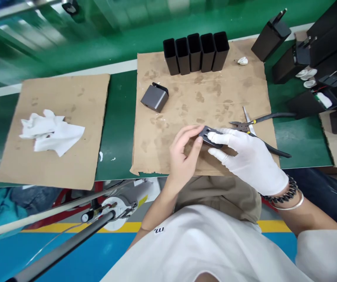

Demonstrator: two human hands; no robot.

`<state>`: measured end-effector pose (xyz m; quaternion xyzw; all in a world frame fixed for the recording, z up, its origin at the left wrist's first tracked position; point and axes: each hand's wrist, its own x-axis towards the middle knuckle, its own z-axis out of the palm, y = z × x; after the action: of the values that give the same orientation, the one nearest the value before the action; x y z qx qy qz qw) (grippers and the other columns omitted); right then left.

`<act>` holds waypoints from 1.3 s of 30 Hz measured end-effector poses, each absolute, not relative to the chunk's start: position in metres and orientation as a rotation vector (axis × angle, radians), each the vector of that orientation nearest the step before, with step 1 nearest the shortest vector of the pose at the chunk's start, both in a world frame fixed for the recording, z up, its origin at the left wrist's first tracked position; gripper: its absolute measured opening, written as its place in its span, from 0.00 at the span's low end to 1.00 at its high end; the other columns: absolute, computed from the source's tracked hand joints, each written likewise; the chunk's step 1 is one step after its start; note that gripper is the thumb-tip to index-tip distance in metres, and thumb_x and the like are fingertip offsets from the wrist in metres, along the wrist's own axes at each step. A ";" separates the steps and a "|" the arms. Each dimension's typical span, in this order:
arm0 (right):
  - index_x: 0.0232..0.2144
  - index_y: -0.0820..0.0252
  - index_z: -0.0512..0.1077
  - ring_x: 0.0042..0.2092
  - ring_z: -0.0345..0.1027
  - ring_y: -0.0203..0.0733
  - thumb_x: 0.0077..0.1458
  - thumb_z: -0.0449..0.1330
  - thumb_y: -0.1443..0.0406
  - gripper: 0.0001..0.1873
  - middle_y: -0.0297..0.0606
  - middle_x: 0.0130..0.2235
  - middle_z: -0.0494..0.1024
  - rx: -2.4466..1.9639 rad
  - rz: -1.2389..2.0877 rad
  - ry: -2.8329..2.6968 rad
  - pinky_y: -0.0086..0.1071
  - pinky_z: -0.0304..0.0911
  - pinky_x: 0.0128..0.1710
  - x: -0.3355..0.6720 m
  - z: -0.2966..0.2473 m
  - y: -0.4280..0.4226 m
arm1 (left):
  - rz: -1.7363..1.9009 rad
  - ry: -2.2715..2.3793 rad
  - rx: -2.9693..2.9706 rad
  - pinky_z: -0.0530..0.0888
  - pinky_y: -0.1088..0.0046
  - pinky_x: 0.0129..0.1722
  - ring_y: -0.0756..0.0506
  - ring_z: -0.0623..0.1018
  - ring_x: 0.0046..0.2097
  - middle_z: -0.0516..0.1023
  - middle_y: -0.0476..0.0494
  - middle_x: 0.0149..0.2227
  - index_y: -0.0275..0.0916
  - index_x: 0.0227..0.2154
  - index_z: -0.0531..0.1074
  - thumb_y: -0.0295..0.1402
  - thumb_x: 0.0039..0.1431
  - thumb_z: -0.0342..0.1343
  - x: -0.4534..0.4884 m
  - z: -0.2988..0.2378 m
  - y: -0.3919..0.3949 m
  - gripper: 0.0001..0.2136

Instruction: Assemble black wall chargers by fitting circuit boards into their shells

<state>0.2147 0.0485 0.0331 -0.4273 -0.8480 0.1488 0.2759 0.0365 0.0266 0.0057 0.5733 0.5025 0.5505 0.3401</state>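
Both my hands hold one small dark grey plate (209, 135) with slots, just above a stained cardboard sheet (203, 94). My bare left hand (183, 156) pinches its left end with curled fingers. My right hand (249, 158), in a white glove, grips its right side, one gloved fingertip pressed on top. A grey charger-like block (154, 98) lies on the cardboard to the upper left. Pliers (258, 125) with black handles rest right behind my right hand.
Several black open casings (196, 53) stand in a row at the cardboard's far edge. More black casings (312, 66) crowd the right side. A crumpled white wipe (51, 131) lies on a second cardboard sheet (53, 156) at left. A green belt (118, 117) runs beneath.
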 end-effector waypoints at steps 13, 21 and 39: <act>0.38 0.50 0.79 0.35 0.80 0.47 0.63 0.61 0.66 0.07 0.33 0.36 0.85 -1.269 0.240 -2.361 0.37 0.69 0.33 0.206 0.045 0.055 | 1.445 1.413 1.750 0.78 0.68 0.55 0.46 0.81 0.52 0.83 0.42 0.47 0.40 0.45 0.78 0.29 0.72 0.54 0.039 0.004 0.030 0.08; 0.39 0.50 0.79 0.41 0.83 0.48 0.63 0.60 0.65 0.07 0.32 0.40 0.87 -1.293 0.287 -2.237 0.38 0.75 0.40 0.205 0.035 0.051 | 1.116 1.600 2.251 0.76 0.63 0.53 0.40 0.81 0.53 0.84 0.37 0.50 0.37 0.49 0.76 0.28 0.72 0.48 0.033 0.014 0.030 0.12; 0.43 0.57 0.80 0.44 0.83 0.50 0.64 0.62 0.64 0.08 0.42 0.44 0.86 -1.259 0.111 -2.127 0.38 0.76 0.40 0.198 0.039 0.022 | 1.503 1.443 1.536 0.78 0.71 0.51 0.47 0.83 0.48 0.83 0.43 0.44 0.40 0.45 0.75 0.41 0.72 0.54 0.000 0.009 0.020 0.10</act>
<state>0.1981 0.0215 0.0394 -0.4808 -0.8122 0.0424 0.3277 0.0000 0.0198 0.0092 0.5708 0.5363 0.5587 0.2729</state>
